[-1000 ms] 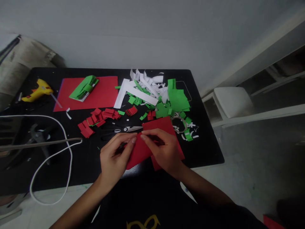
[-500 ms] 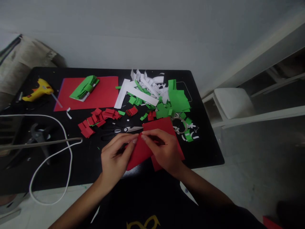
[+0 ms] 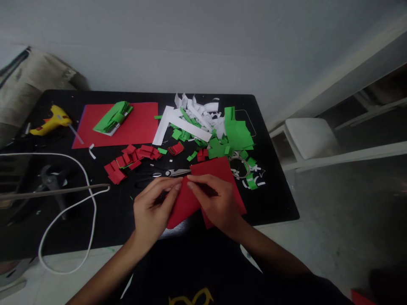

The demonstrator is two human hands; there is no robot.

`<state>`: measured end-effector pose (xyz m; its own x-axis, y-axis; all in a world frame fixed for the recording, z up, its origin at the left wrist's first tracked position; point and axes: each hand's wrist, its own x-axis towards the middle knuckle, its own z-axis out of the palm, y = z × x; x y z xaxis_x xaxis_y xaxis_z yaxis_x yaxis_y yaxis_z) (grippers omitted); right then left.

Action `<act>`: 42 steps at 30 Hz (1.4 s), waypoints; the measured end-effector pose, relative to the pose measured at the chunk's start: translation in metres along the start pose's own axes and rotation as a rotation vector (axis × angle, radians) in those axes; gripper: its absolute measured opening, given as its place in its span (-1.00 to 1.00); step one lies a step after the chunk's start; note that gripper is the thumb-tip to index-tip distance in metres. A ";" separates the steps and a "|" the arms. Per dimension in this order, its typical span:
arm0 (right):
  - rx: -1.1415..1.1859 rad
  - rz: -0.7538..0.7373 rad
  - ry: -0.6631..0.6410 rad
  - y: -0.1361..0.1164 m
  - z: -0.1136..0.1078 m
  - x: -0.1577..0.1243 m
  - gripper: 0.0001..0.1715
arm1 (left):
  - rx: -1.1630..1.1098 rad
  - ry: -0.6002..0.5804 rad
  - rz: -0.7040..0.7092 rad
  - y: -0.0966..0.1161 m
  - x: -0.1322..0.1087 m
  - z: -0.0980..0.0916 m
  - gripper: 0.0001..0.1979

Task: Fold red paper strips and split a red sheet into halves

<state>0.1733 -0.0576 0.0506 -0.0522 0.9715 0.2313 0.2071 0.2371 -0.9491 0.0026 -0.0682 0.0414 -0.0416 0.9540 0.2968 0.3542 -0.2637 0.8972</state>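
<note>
A red sheet of paper (image 3: 182, 207) is pinched near its top edge between both hands, close to the table's front. My left hand (image 3: 154, 205) grips it with thumb and fingertips on the left. On the right, my right hand (image 3: 219, 201) pinches the same sheet, its fingertips only a little apart from the left ones. Another red sheet (image 3: 216, 166) lies flat on the table, partly under my right hand. Just beyond the fingers lies a pair of scissors (image 3: 174, 172) with its dark handles to the left.
Folded red paper pieces (image 3: 116, 176) lie left of the scissors. White paper strips (image 3: 190, 127) and green scraps (image 3: 238, 133) are heaped behind. A yellow glue gun (image 3: 52, 122), pliers (image 3: 52, 182), a white cord (image 3: 92, 207) and a tape ring (image 3: 248, 167) are also about.
Both hands stay on the red sheet. The left hand has shifted very slightly left, and the sheet's lower corner has moved a little left and down.
</note>
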 end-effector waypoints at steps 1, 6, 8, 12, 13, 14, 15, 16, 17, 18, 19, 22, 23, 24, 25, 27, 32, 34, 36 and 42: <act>0.007 0.001 0.003 0.001 0.000 0.000 -0.81 | -0.001 -0.001 -0.001 0.000 0.000 0.000 -0.81; 0.041 0.086 -0.011 0.003 -0.002 0.001 -0.83 | -0.044 -0.022 -0.111 -0.001 0.002 -0.002 -0.84; 0.052 0.113 -0.035 0.003 -0.003 0.002 -0.84 | -0.063 -0.060 -0.180 -0.002 0.006 -0.004 -0.84; 0.073 0.140 -0.075 0.003 -0.003 0.004 -0.86 | -0.066 -0.204 -0.249 -0.002 0.014 -0.009 -0.82; 0.080 0.143 -0.082 0.004 -0.003 0.004 -0.86 | -0.076 -0.226 -0.260 -0.001 0.016 -0.010 -0.80; 0.087 0.145 -0.091 0.005 -0.003 0.004 -0.86 | -0.090 -0.244 -0.270 -0.002 0.017 -0.011 -0.77; 0.092 0.147 -0.102 0.006 -0.003 0.004 -0.85 | -0.104 -0.258 -0.278 -0.002 0.018 -0.011 -0.76; 0.096 0.147 -0.115 0.006 -0.003 0.004 -0.85 | -0.116 -0.270 -0.282 -0.002 0.019 -0.012 -0.76; 0.096 0.148 -0.128 0.007 -0.004 0.004 -0.84 | -0.128 -0.280 -0.287 -0.003 0.019 -0.012 -0.75; 0.093 0.150 -0.138 0.008 -0.004 0.004 -0.84 | -0.140 -0.291 -0.291 -0.003 0.020 -0.012 -0.75; 0.089 0.153 -0.146 0.008 -0.004 0.004 -0.84 | -0.152 -0.303 -0.293 -0.004 0.020 -0.013 -0.75; 0.098 0.174 -0.181 0.009 -0.005 0.004 -0.84 | -0.188 -0.352 -0.298 -0.005 0.022 -0.013 -0.76; 0.106 0.189 -0.200 0.009 -0.006 0.005 -0.83 | -0.190 -0.356 -0.296 -0.006 0.022 -0.014 -0.77; 0.110 0.206 -0.220 0.010 -0.008 0.005 -0.82 | -0.185 -0.344 -0.294 -0.007 0.023 -0.015 -0.77; 0.113 0.226 -0.238 0.011 -0.010 0.006 -0.80 | -0.178 -0.318 -0.297 -0.007 0.023 -0.016 -0.78; 0.120 0.271 -0.254 0.015 -0.016 0.009 -0.77 | -0.170 -0.238 -0.317 -0.010 0.022 -0.018 -0.78; 0.242 0.403 -0.134 0.027 -0.029 0.011 -0.74 | -0.181 -0.100 -0.368 -0.016 0.020 -0.022 -0.78; 0.266 0.447 -0.073 0.028 -0.031 0.011 -0.72 | -0.163 -0.077 -0.363 -0.017 0.019 -0.021 -0.78; 0.270 0.474 -0.051 0.027 -0.032 0.011 -0.71 | -0.146 -0.058 -0.357 -0.018 0.017 -0.020 -0.78; 0.226 0.487 -0.095 0.027 -0.032 0.011 -0.71 | -0.096 -0.026 -0.317 -0.019 0.011 -0.018 -0.79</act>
<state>0.2098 -0.0406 0.0347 -0.0926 0.9619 -0.2574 0.0145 -0.2572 -0.9663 -0.0211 -0.0555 0.0334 -0.1114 0.9937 -0.0097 0.2375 0.0361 0.9707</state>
